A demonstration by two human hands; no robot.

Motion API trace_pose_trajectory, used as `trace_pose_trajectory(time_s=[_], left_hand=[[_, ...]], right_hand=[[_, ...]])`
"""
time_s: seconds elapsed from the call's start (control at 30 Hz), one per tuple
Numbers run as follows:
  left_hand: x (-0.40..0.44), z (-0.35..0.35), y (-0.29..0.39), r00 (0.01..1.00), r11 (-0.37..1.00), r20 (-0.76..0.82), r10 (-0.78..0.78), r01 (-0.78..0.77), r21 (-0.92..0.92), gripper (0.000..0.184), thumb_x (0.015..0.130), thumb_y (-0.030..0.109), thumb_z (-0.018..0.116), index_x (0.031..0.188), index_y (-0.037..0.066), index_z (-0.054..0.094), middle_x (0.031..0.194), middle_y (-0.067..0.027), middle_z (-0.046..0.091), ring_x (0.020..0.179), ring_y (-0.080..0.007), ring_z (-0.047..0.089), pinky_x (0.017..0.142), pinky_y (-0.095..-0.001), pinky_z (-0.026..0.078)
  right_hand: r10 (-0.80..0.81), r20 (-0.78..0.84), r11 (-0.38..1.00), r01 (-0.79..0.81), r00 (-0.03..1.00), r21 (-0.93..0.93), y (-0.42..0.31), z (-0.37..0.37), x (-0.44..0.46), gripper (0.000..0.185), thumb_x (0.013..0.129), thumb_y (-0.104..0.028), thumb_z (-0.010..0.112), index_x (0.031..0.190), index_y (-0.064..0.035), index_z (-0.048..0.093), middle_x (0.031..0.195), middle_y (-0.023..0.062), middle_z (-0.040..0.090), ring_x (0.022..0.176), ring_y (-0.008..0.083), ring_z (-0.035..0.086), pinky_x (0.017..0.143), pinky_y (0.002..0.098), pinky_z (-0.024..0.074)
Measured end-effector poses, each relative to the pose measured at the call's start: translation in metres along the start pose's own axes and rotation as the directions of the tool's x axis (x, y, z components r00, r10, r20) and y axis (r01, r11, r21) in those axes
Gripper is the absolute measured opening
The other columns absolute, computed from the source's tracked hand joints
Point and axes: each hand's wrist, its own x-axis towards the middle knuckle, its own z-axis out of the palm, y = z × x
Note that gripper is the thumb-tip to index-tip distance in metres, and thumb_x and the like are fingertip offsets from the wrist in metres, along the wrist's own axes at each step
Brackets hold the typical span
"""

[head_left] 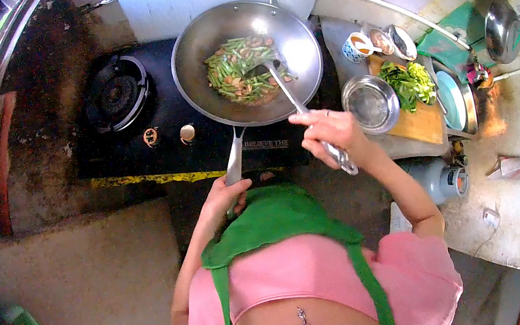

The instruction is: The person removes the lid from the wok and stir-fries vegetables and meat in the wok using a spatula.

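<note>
A large steel wok sits on the right side of the black stove. In its bottom lie chopped green beans mixed with brownish pieces that look like meat. My left hand is closed round the end of the wok's handle. In my right hand is a metal spatula, gripped by its handle and slanting down into the wok. The spatula's blade touches the beans near the middle of the pan.
Left of the wok is a bare burner on the stove. To the right stand a glass bowl, a cutting board with leafy greens, a patterned cup and small bowls. A gas cylinder stands below.
</note>
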Motion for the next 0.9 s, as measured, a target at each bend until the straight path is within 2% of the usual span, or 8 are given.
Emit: trace_pose_trajectory(time_s=[0.07,0.2,0.33,0.37,0.57,0.67,0.83,0.9], left_hand=[[-0.003,0.001,0.004,1.000,1.000,0.006,0.005,-0.005,0.015,0.021,0.082,0.021,0.062,0.082,0.005,0.048,0.053,-0.0013,0.047,0.041,-0.0108,0.043,0.039,-0.0259,0.034],[-0.005,0.002,0.010,0.999,0.998,-0.020,-0.033,0.033,0.044,0.021,0.082,0.021,0.062,0.079,0.005,0.048,0.053,-0.0008,0.047,0.041,-0.0104,0.043,0.039,-0.0257,0.033],[-0.004,0.003,0.006,1.000,1.000,0.000,-0.004,0.004,0.004,0.021,0.081,0.020,0.062,0.078,0.006,0.047,0.053,-0.0007,0.047,0.041,-0.0100,0.042,0.038,-0.0249,0.032],[-0.004,0.003,0.006,1.000,1.000,-0.002,-0.008,0.008,0.010,0.021,0.081,0.020,0.062,0.078,0.006,0.047,0.053,-0.0007,0.047,0.041,-0.0100,0.042,0.038,-0.0249,0.032],[-0.008,0.006,0.013,0.995,0.997,-0.078,-0.058,0.061,0.039,0.021,0.081,0.020,0.063,0.078,0.007,0.048,0.055,0.0000,0.046,0.043,-0.0093,0.042,0.037,-0.0243,0.031],[-0.007,0.005,0.011,0.993,0.996,-0.080,-0.086,0.089,0.029,0.021,0.080,0.020,0.063,0.080,0.007,0.048,0.055,0.0004,0.046,0.043,-0.0090,0.042,0.037,-0.0238,0.030],[-0.009,0.010,0.014,0.981,0.994,-0.170,-0.096,0.104,0.038,0.022,0.080,0.020,0.063,0.084,0.006,0.048,0.055,0.0004,0.046,0.043,-0.0088,0.041,0.038,-0.0237,0.030],[-0.007,0.007,0.011,0.986,0.994,-0.131,-0.102,0.106,0.025,0.022,0.080,0.020,0.063,0.085,0.005,0.049,0.055,0.0003,0.046,0.043,-0.0089,0.041,0.037,-0.0235,0.030]], right_hand=[[-0.024,0.070,1.000,0.023,0.997,0.015,-0.002,0.004,-0.006,0.013,0.067,-0.003,0.068,0.073,-0.0029,0.056,0.101,0.0155,0.064,0.077,0.0289,0.065,0.069,0.0352,0.0531],[-0.045,-0.008,0.999,0.045,0.999,0.003,0.010,0.014,-0.007,0.013,0.067,-0.002,0.069,0.071,-0.0027,0.056,0.101,0.0153,0.064,0.075,0.0283,0.064,0.070,0.0356,0.0536],[-0.076,-0.058,0.997,0.074,0.995,-0.035,0.014,0.012,0.006,0.014,0.067,-0.002,0.069,0.070,-0.0029,0.056,0.103,0.0152,0.063,0.070,0.0289,0.063,0.075,0.0373,0.0526],[-0.071,-0.041,0.995,0.068,0.997,-0.069,0.025,0.020,0.006,0.013,0.070,-0.009,0.070,0.071,-0.0049,0.058,0.102,0.0134,0.063,0.077,0.0281,0.064,0.076,0.0371,0.0530],[-0.087,-0.006,0.996,0.086,0.996,-0.034,0.039,0.025,-0.003,0.013,0.071,-0.010,0.069,0.072,-0.0046,0.057,0.102,0.0141,0.063,0.076,0.0280,0.063,0.067,0.0356,0.0530],[-0.106,-0.117,0.993,0.111,0.987,0.035,0.037,0.024,0.018,0.013,0.068,-0.003,0.069,0.070,-0.0030,0.056,0.101,0.0151,0.064,0.073,0.0291,0.064,0.071,0.0375,0.0529],[-0.233,-0.038,0.972,0.233,0.972,-0.017,0.053,0.051,0.017,0.014,0.065,-0.003,0.070,0.068,-0.0030,0.056,0.102,0.0129,0.063,0.076,0.0286,0.063,0.067,0.0345,0.0538],[-0.188,-0.013,0.982,0.188,0.982,0.008,0.044,0.043,0.007,0.014,0.064,-0.002,0.069,0.069,-0.0034,0.057,0.102,0.0125,0.063,0.075,0.0284,0.063,0.066,0.0335,0.0539]])
